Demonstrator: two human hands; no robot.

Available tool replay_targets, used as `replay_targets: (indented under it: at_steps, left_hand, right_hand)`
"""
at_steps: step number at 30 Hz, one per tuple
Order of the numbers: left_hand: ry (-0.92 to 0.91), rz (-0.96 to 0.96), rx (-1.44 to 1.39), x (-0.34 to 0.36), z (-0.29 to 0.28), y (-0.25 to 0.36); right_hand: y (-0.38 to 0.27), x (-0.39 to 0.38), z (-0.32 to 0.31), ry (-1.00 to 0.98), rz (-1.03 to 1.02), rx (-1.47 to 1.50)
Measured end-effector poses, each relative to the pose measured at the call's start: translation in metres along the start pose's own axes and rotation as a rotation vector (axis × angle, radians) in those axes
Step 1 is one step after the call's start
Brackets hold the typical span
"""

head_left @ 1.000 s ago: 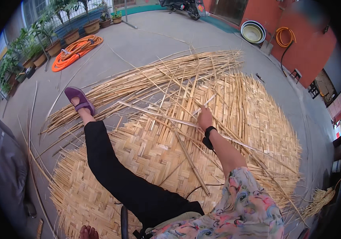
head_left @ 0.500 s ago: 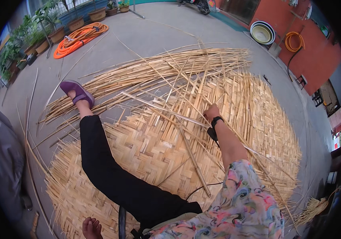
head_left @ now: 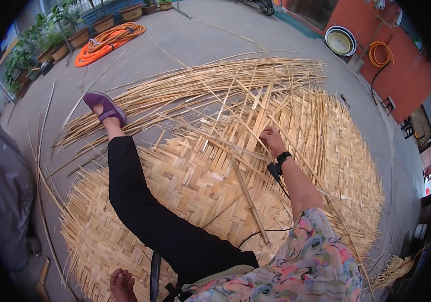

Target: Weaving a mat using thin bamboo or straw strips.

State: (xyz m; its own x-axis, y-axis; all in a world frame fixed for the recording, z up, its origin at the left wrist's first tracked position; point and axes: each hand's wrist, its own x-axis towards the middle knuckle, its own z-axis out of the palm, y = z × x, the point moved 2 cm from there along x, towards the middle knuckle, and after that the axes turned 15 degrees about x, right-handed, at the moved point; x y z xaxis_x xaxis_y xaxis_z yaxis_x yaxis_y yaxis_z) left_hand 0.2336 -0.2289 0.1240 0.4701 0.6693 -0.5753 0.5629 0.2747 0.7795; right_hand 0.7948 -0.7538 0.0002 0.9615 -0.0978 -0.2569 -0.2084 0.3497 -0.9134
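A large woven mat point(head_left: 185, 176) of pale split reed strips lies under and in front of me. My right hand point(head_left: 273, 140), with a black band at the wrist, is over the mat's far middle part, among loose strips point(head_left: 263, 113) that stick out of the weave. Its fingers are bent and pressed together; whatever they hold, if anything, is too small to make out. Near the lower edge of the view, my left hand point(head_left: 122, 284) hangs over the near part of the mat. Its fingers are loosely bent and slightly apart, with nothing visible in them.
Beyond the mat a long bundle of reed strips point(head_left: 175, 90) lies on the grey ground; my purple shoe point(head_left: 105, 108) rests on its left end. Farther back are a coiled orange hose point(head_left: 107, 45) and potted plants point(head_left: 79, 38). Basins point(head_left: 340, 41) lean by the red wall.
The whole view has shifted slightly to the right. My right hand has turned a little, showing more of its bent fingers. My left hand stays by the near edge.
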Motion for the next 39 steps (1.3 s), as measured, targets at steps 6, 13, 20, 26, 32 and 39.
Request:
replay_targets:
  at_steps: [6, 13, 20, 26, 32, 39]
  left_hand:
    - [-0.032, -0.034, -0.006, -0.002, 0.011, -0.001]
    - [-0.044, -0.022, -0.004, 0.001, 0.015, -0.005]
    - [0.025, -0.008, 0.060, 0.001, -0.019, -0.029]
    - [0.124, 0.066, 0.363, 0.001, -0.023, -0.064]
    - [-0.234, 0.361, 0.715, 0.005, 0.048, -0.084]
    - [-0.362, 0.478, 0.962, 0.008, 0.053, -0.066]
  right_hand:
    - [0.002, -0.007, 0.013, -0.190, -0.062, -0.290]
    - [0.016, -0.002, -0.007, 0.024, 0.190, -0.150]
    - [0.003, -0.021, 0.003, 0.073, -0.438, -0.693]
    - [0.036, -0.121, 0.072, -0.147, -0.306, -0.373]
    - [0.089, -0.270, 0.124, -0.710, -0.380, -0.683]
    - [0.112, -0.308, 0.116, -0.848, -0.263, -1.000]
